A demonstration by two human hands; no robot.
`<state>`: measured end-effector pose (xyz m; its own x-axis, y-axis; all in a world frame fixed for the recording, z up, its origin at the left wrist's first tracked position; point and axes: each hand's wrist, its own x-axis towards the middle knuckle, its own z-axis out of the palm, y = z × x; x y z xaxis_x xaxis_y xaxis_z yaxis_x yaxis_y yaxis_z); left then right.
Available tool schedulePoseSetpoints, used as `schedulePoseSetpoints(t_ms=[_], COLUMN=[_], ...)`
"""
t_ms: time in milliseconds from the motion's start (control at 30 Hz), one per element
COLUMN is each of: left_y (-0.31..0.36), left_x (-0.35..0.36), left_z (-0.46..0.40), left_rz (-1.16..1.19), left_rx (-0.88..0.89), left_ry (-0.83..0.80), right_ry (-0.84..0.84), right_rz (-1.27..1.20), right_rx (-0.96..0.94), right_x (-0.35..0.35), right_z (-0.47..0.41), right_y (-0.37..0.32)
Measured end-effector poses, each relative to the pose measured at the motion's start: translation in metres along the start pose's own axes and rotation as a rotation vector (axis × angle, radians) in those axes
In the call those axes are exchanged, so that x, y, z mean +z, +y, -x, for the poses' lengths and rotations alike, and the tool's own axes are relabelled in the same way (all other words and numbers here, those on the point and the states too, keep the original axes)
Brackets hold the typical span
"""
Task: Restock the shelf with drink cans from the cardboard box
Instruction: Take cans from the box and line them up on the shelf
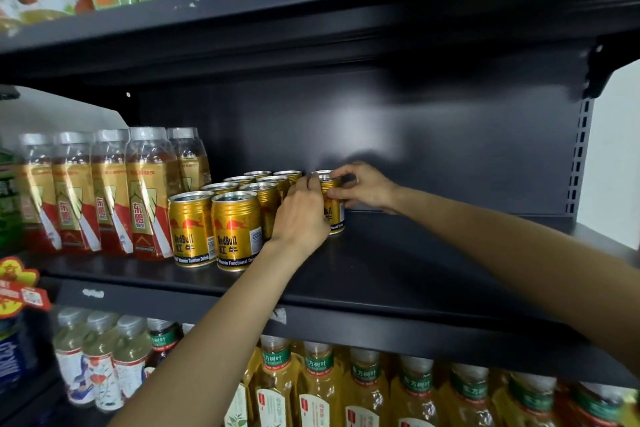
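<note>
a gold can [333,204] is held upright on the middle shelf [398,274] between both hands. the left hand [302,215] is curled against its near left side, and the fingers of the right hand [363,185] are pinched around its rim from the right and behind. whether the can's base is fully set down cannot be told, though it appears to be resting on the shelf board. just to its left, two rows of matching gold cans [235,215] are already lined up from front to back, and a further can top [322,173] is seen behind the held one, so a third row seems to be started. left of the cans, tall bottles [107,191] are ranged. to the right, a wide stretch of bare shelf is left, so restocking is judged to be well short of done. the cardboard box is not in view.
</note>
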<state>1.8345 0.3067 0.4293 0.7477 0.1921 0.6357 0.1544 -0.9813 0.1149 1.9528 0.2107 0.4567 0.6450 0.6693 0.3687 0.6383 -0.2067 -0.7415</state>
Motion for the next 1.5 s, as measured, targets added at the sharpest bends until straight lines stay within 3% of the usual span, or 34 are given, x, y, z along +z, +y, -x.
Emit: schedulePoseSetpoints(t_ms=[133,300,633,833,1000,1167,1267,1333,1400,1500], left_y=[-0.010,-0.018,-0.023,-0.015,-0.002,0.009,0.012,0.014,0.013,0.000], left_x=[0.003,0.000,0.001,-0.010,-0.043,-0.062,-0.058,-0.052,-0.041,-0.023], left_z=[0.001,0.001,0.002,0.010,0.046,0.112,0.158,0.191,0.226,0.281], left_rz=[-0.246,-0.607,-0.805,-0.496,-0.033,0.317,0.465,0.531,0.601,0.685], left_rx=[0.125,0.245,0.143,0.138,0.213,0.247,0.232,0.191,0.132,-0.027], left_ry=[-0.003,-0.027,-0.064,-0.027,0.253,0.552,0.663,0.669,0.591,0.290], right_ry=[0.041,-0.212,-0.196,-0.131,-0.001,0.510,0.706,0.706,0.594,0.358], right_rz=[-0.022,0.052,0.357,0.492,0.557,0.578,0.467,0.358,0.265,0.205], right_rx=[0.039,0.079,0.060,0.017,-0.124,-0.361,-0.473,-0.517,-0.504,-0.381], right_x=[0.001,0.000,0.031,0.014,0.000,0.030,0.062,0.085,0.110,0.146], right_z=[0.001,0.007,-0.006,0.015,0.078,0.171,0.233,0.268,0.299,0.341], right_y=[0.004,0.007,-0.005,-0.008,-0.035,-0.052,-0.050,-0.041,-0.025,0.003])
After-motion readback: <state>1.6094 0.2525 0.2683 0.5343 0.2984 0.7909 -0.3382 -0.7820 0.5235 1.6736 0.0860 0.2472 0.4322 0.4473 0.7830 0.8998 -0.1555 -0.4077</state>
